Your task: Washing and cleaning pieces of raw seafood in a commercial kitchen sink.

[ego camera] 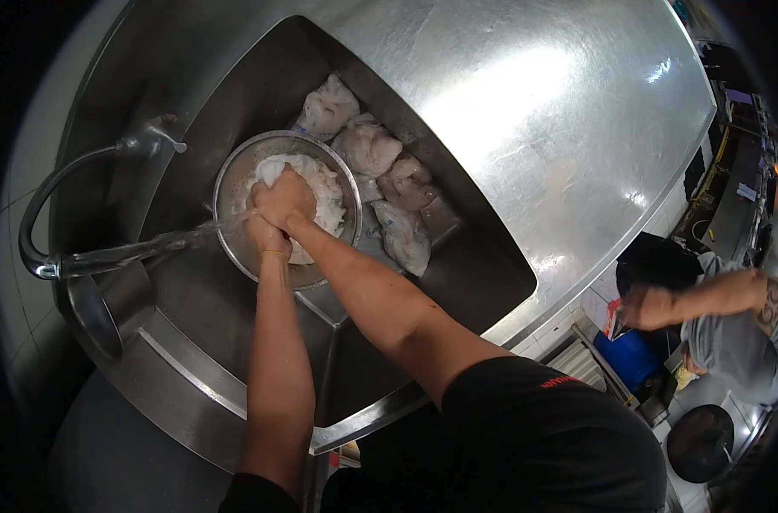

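Observation:
A round metal colander [352, 192] stands in the steel sink, holding pale, wet pieces of food [327, 199] that look like raw meat or fish. Both hands are together over its left half. My right hand [286, 195] is closed around some of the white food, a lump of which shows above the knuckles. My left hand [265, 234], with a thin yellow band at the wrist, presses against it from below; its fingers are mostly hidden. Water [152, 247] streams from the curved faucet [46, 266] onto the hands.
Several clear plastic bags of pale food [366, 149] lie in the sink [485, 256] beside the colander. A steel counter [594, 122] adjoins it. A metal vessel [94, 314] sits below the faucet. At right, another person's forearm [716, 298] reaches out near a black wok [701, 442].

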`<action>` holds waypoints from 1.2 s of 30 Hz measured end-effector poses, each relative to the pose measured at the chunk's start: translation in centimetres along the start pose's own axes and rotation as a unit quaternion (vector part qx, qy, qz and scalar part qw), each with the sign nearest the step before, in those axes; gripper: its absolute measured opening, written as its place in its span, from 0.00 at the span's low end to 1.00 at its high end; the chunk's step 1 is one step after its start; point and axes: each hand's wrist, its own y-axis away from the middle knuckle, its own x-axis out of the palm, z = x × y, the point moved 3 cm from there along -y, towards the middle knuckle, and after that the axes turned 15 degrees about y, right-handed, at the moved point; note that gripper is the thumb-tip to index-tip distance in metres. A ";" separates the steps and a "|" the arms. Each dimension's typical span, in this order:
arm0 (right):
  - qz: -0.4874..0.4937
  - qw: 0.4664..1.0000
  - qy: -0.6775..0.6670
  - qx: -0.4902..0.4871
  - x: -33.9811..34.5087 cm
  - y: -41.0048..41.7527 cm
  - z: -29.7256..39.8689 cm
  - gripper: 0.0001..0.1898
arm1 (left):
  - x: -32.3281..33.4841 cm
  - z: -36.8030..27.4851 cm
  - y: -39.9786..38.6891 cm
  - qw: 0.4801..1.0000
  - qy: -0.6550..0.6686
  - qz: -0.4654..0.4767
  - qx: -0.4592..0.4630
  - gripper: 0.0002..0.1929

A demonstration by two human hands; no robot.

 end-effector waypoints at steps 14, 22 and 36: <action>-0.067 0.940 0.022 -0.333 0.3 -0.4 -2.0 0.32 | 1.5 -2.5 1.2 0.916 0.284 -0.024 -0.284 0.23; 0.036 0.922 0.236 -0.303 -3.5 0.4 -0.3 0.41 | -0.5 -1.3 0.8 0.931 0.274 0.115 -0.212 0.22; 0.068 0.950 0.216 -0.216 -4.5 3.7 3.3 0.28 | 1.2 -2.6 3.0 0.945 0.290 0.026 -0.149 0.26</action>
